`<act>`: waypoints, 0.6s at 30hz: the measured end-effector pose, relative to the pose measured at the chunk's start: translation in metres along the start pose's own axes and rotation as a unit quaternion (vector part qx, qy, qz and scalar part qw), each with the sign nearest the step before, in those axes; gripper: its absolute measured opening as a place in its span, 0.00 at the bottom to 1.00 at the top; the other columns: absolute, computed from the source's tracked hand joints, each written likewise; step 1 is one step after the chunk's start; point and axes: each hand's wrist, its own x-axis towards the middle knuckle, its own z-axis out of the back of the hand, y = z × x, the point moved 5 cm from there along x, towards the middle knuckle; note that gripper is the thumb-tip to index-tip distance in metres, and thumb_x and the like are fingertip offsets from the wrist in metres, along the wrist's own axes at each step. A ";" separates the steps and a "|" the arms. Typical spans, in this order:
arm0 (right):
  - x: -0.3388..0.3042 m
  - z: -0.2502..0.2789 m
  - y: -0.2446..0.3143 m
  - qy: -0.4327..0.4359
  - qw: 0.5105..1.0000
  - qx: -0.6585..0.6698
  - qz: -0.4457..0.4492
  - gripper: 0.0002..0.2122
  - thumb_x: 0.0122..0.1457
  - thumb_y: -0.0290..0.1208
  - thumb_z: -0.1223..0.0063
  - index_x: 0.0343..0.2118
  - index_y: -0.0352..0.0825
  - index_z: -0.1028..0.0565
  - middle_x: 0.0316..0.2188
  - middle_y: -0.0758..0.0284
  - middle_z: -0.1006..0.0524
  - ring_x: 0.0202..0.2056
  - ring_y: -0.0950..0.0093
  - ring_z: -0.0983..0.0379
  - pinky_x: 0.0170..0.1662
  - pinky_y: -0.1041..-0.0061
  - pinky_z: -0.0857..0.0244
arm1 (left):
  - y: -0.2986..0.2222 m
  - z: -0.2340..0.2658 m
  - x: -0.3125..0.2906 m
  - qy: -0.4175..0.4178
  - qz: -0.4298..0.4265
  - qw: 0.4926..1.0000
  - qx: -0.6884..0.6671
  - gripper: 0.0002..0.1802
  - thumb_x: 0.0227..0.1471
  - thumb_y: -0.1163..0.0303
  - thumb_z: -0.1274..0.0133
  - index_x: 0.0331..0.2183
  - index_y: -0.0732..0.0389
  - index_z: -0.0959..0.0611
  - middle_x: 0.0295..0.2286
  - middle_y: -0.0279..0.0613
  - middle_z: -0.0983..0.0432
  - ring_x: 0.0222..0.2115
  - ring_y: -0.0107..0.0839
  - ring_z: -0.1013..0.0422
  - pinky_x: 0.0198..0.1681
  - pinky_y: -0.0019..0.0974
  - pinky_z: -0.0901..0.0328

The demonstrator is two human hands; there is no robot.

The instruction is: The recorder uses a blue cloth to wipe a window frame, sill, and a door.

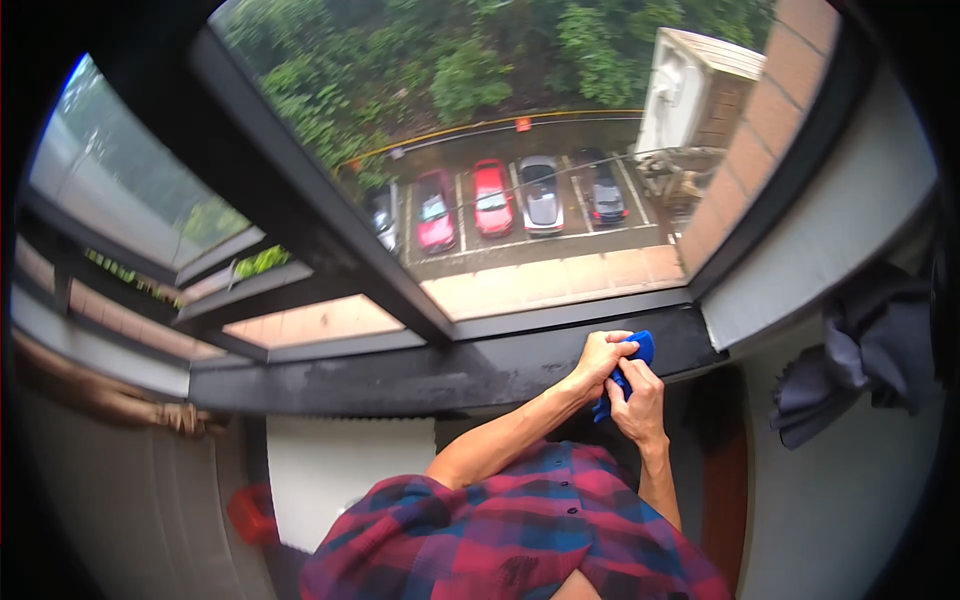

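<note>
A blue cloth is bunched between both of my hands, just over the right end of a dark window sill. My left hand closes over the cloth's upper part, fingers curled round it. My right hand grips the lower part from below, and a strip of blue shows between the two hands. Both bare forearms reach up from my red and blue plaid shirt.
A dark window frame runs diagonally above the sill, and through the glass there are parked cars far below. A grey cloth hangs on the white wall to the right. A red object sits low on the left, below a brown curtain.
</note>
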 end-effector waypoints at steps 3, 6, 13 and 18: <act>0.002 -0.013 0.022 -0.040 0.992 0.112 -0.049 0.13 0.56 0.22 0.41 0.45 0.30 0.23 0.35 0.57 0.20 0.33 0.64 0.21 0.37 0.67 0.28 | -0.025 0.048 -0.038 -0.066 -0.087 0.993 -0.043 0.12 0.54 0.75 0.42 0.42 0.68 0.18 0.33 0.39 0.20 0.31 0.24 0.25 0.35 0.31 0.28; 0.021 -0.045 0.039 -0.070 0.989 0.122 0.031 0.13 0.57 0.20 0.43 0.46 0.29 0.23 0.38 0.57 0.20 0.36 0.62 0.21 0.42 0.67 0.27 | -0.056 0.089 -0.073 -0.152 -0.168 0.973 -0.032 0.14 0.55 0.74 0.42 0.43 0.69 0.19 0.35 0.41 0.19 0.33 0.25 0.24 0.38 0.31 0.28; 0.027 -0.160 0.042 0.117 0.962 0.243 0.045 0.21 0.57 0.21 0.46 0.56 0.31 0.28 0.58 0.56 0.31 0.57 0.57 0.31 0.60 0.64 0.37 | -0.069 0.147 -0.116 -0.293 -0.244 0.925 -0.002 0.13 0.52 0.74 0.37 0.40 0.65 0.17 0.33 0.36 0.20 0.33 0.21 0.26 0.38 0.27 0.31; 0.018 -0.233 0.023 0.239 0.905 0.352 -0.020 0.20 0.61 0.22 0.49 0.58 0.31 0.29 0.58 0.56 0.32 0.59 0.59 0.33 0.62 0.66 0.39 | -0.042 0.202 -0.126 -0.397 -0.191 0.898 -0.009 0.09 0.55 0.75 0.44 0.39 0.67 0.16 0.32 0.37 0.20 0.32 0.22 0.27 0.36 0.28 0.32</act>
